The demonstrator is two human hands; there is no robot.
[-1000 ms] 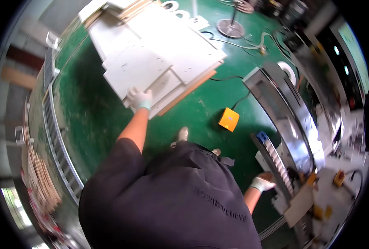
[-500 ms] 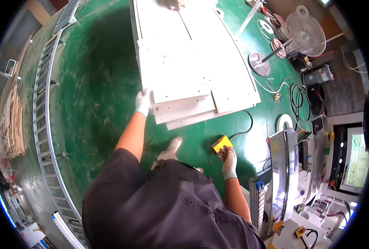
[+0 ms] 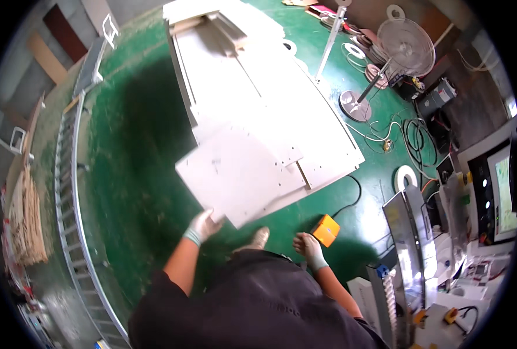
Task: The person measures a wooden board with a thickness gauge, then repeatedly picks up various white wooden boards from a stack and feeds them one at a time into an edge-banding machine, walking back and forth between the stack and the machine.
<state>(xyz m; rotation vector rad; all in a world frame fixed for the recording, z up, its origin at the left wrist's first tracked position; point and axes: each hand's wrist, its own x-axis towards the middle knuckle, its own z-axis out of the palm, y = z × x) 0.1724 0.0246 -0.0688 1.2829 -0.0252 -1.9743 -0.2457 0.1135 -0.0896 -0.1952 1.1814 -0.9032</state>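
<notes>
My left hand [image 3: 204, 226], in a pale glove, grips the near left edge of a white board [image 3: 223, 174] with small drilled holes. The board lies askew on a stack of white panels [image 3: 322, 134], its left corner sticking out past the stack. My right hand [image 3: 309, 249], also gloved, hangs in front of my body with its fingers curled in and nothing seen in them. Just right of it in the picture is a yellow box-shaped unit [image 3: 326, 231] on the floor, with a black cable running from it.
A metal roller conveyor [image 3: 72, 192] runs along the left. At the far right stand a fan [image 3: 407, 47] and coiled cables [image 3: 418, 139]. A machine with a screen [image 3: 506, 192] is on the right. A wooden frame piece [image 3: 226, 32] lies on the stack's far end.
The top board has turned and slid toward me and left, with my left hand moving nearer along with it. My right hand has shifted left and down, away from the yellow unit.
</notes>
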